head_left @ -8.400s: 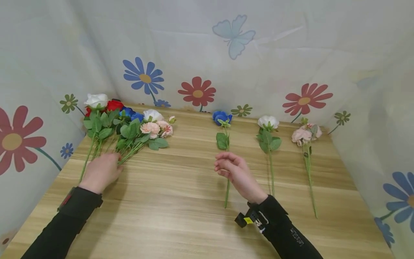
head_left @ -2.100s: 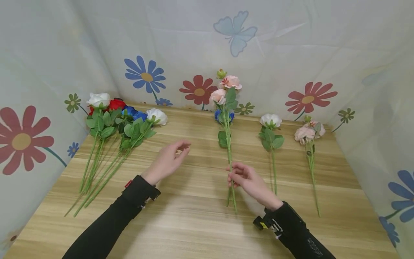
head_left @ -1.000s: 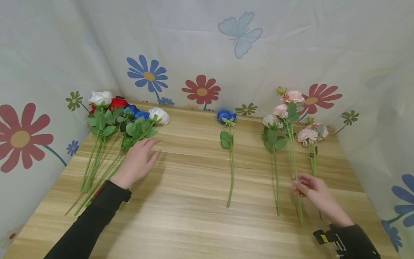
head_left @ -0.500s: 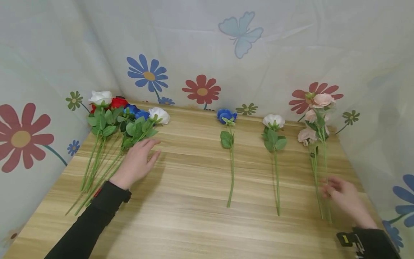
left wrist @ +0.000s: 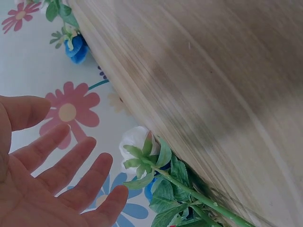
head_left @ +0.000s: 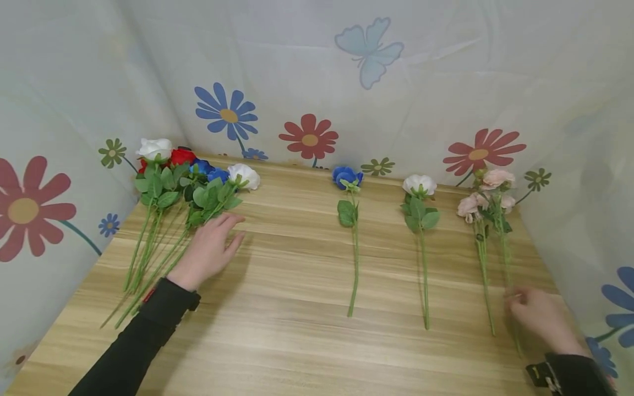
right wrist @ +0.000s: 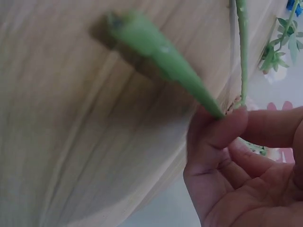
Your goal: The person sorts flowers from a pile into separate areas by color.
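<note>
Pink flower (head_left: 497,179), right of the lone blue rose (head_left: 345,177): remotely, I observe its stem (right wrist: 165,59) pinched in the right hand (head_left: 537,314). Left hand (head_left: 209,248), left of that rose, by the bundle (head_left: 168,198): fingers spread. Red cuff tag (head_left: 149,295): any lettering too small for me to read.

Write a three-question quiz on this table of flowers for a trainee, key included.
1. Multiple choice: what does the right hand pinch?
A) a blue flower's stem
B) a pink flower's stem
C) a loose leaf

2. True or false: the left hand grips a red flower.

3. Fill in: in the head view, the next flower to the right of the single blue flower is ____.

Key:
1. B.
2. False; its fingers are relaxed and hold nothing.
3. White: a single white flower.
</note>
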Demonstrator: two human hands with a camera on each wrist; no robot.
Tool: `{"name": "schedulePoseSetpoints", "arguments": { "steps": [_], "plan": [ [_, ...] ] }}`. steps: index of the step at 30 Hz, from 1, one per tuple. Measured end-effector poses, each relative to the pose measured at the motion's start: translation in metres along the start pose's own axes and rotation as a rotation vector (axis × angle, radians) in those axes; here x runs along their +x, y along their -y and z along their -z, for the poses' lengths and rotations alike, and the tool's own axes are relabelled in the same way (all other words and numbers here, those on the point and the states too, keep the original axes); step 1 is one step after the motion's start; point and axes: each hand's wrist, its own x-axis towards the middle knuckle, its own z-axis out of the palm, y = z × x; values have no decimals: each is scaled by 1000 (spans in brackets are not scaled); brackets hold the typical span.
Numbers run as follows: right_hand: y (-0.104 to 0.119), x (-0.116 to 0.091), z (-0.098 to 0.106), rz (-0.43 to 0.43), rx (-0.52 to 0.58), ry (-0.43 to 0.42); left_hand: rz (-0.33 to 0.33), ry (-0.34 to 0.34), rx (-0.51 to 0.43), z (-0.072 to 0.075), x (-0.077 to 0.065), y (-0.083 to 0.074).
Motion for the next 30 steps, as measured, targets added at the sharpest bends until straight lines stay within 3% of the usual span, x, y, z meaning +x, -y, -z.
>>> {"name": "schedulePoseSetpoints", "arguments": {
  "steps": [8, 22, 30],
  "plan": [
    [3, 7, -7, -40, 56, 67, -10, 11, -8, -2, -1, 1],
    [11, 13, -11, -11, 56, 75, 6, 36, 5, -6, -5, 6],
    [14, 16, -13, -20, 95, 39, -6, 34, 10, -5, -4, 5]
  ]
}}
